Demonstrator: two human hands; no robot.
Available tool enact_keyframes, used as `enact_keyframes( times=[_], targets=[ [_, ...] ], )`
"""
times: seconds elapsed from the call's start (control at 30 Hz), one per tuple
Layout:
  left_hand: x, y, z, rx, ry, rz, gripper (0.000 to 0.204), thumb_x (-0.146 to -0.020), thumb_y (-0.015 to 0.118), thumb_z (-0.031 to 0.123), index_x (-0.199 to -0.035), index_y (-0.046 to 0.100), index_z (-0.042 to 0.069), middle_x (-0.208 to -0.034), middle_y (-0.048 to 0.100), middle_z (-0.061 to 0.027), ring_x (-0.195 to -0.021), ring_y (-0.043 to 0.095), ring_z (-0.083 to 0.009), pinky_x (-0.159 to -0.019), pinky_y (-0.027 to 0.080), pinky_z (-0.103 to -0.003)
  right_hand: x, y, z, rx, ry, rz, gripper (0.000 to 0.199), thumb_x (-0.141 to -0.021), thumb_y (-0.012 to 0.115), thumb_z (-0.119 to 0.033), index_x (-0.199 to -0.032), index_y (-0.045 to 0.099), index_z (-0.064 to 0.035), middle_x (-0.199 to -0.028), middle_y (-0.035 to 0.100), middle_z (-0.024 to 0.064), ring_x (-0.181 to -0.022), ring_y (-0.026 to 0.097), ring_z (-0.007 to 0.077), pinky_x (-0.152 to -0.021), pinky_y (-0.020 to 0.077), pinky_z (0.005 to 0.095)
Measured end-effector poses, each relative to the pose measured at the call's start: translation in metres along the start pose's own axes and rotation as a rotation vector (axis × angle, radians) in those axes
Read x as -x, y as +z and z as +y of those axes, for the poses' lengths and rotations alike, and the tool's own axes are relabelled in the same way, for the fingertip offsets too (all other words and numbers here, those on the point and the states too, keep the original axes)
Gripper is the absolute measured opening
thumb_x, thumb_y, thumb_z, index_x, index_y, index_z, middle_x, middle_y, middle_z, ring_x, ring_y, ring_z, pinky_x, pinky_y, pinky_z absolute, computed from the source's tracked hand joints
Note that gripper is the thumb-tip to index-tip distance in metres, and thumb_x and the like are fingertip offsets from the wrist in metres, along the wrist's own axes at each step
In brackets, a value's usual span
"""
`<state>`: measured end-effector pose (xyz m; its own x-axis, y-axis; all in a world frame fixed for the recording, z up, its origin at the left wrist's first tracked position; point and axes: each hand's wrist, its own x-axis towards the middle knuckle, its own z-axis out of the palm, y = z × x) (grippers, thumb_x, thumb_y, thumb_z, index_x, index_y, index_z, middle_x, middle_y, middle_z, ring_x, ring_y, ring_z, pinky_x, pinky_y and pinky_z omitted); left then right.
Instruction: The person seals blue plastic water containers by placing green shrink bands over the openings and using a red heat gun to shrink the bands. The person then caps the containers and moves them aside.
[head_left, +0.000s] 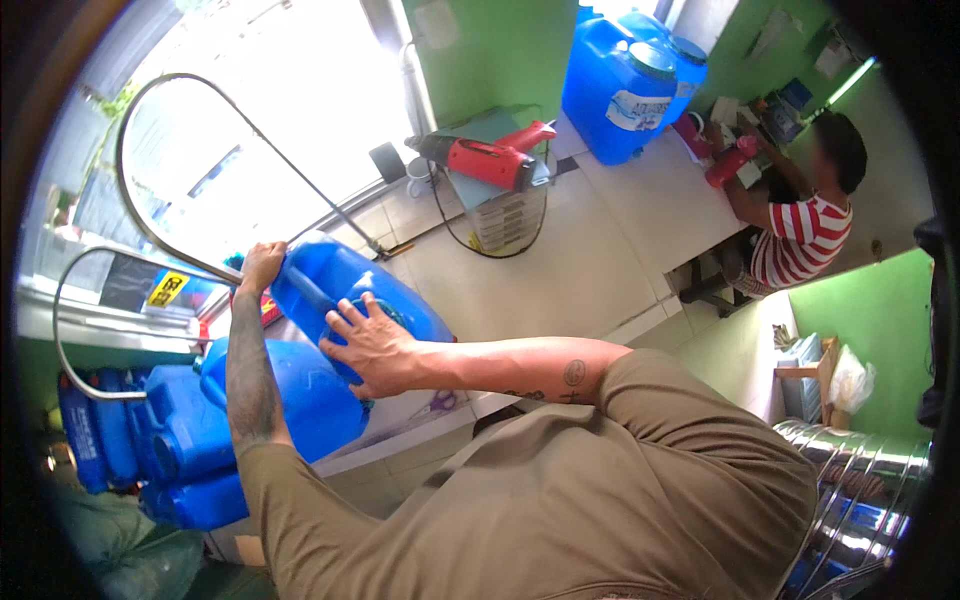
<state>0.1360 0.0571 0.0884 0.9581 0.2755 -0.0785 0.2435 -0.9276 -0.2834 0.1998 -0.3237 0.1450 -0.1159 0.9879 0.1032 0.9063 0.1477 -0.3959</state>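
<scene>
A blue plastic water jug [410, 300] stands tilted on the white counter in front of me. My right hand [372, 348] rests on its upper side with fingers spread, beside a dark green round cap [388, 312] that the hand partly covers. At the jug's far left corner is my left hand [262, 266], its fingers curled; what lies inside them is hidden. The metal gooseneck spout [160, 235] curves down to a point beside that hand's wrist. Under my left forearm sits a second blue jug [310, 400].
More blue jugs [185, 425] are crowded at the lower left, near a second curved metal pipe [75, 260]. A red heat gun [490, 160] lies on a stack of boxes [505, 222]. Two large blue jugs [620, 100] stand farther back. A person in a striped shirt [805, 240] sits at right. Scissors [440, 402] lie near the counter edge.
</scene>
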Motion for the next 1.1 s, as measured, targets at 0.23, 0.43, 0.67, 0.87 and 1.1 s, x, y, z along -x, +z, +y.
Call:
enact_keyframes(
  times=[0.23,0.43,0.67,0.87,1.1],
  targets=[
    [0.045,-0.006,0.029,0.966,-0.428,0.168,0.041,-0.102,0.055,0.038,-0.108,0.077,0.003,-0.091,0.074,-0.0095,-0.083,0.067,-0.0183,-0.076,0.050,-0.032,0.016,-0.016,0.037,-0.027,-0.160,-0.034,0.079,-0.076,0.077,-0.048,-0.144,0.053,-0.0153,-0.152,0.038,0.0280,-0.143,0.033,0.0464,-0.113,0.0262,0.0694],
    [0.088,-0.006,0.082,1.445,-0.515,0.416,0.033,-0.106,0.053,0.030,-0.101,0.070,0.002,-0.106,0.070,-0.0079,-0.100,0.062,-0.0158,-0.093,0.046,-0.030,0.034,-0.036,0.081,-0.022,-0.356,-0.098,0.080,-0.072,0.080,-0.053,-0.143,0.056,-0.0254,-0.150,0.043,0.0209,-0.142,0.037,0.0405,-0.116,0.0254,0.0675],
    [0.125,-0.014,0.154,1.479,-0.552,0.588,0.032,-0.106,0.052,0.026,-0.093,0.066,0.000,-0.107,0.069,-0.0115,-0.104,0.062,-0.0206,-0.098,0.045,-0.035,0.075,-0.051,0.101,-0.055,-0.531,-0.124,0.072,-0.069,0.086,-0.045,-0.134,0.062,-0.0256,-0.142,0.046,0.0168,-0.137,0.040,0.0382,-0.110,0.0329,0.0661],
    [0.129,-0.060,0.251,1.554,-0.845,0.649,0.032,-0.107,0.048,0.030,-0.095,0.061,0.003,-0.126,0.065,-0.0146,-0.117,0.058,-0.0240,-0.106,0.042,-0.037,0.109,-0.081,0.148,-0.124,-0.672,-0.195,0.070,-0.066,0.087,-0.045,-0.129,0.064,-0.0256,-0.139,0.049,0.0128,-0.137,0.040,0.0347,-0.113,0.0311,0.0618],
    [0.101,-0.117,0.373,1.609,-0.942,0.684,0.027,-0.108,0.042,0.032,-0.101,0.049,0.007,-0.149,0.050,-0.0152,-0.134,0.045,-0.0249,-0.117,0.031,-0.041,0.168,-0.116,0.207,-0.263,-0.386,-0.042,0.059,-0.080,0.078,-0.052,-0.123,0.069,-0.0128,-0.125,0.060,0.0148,-0.125,0.055,0.0321,-0.107,0.0409,0.0476]
  ],
)
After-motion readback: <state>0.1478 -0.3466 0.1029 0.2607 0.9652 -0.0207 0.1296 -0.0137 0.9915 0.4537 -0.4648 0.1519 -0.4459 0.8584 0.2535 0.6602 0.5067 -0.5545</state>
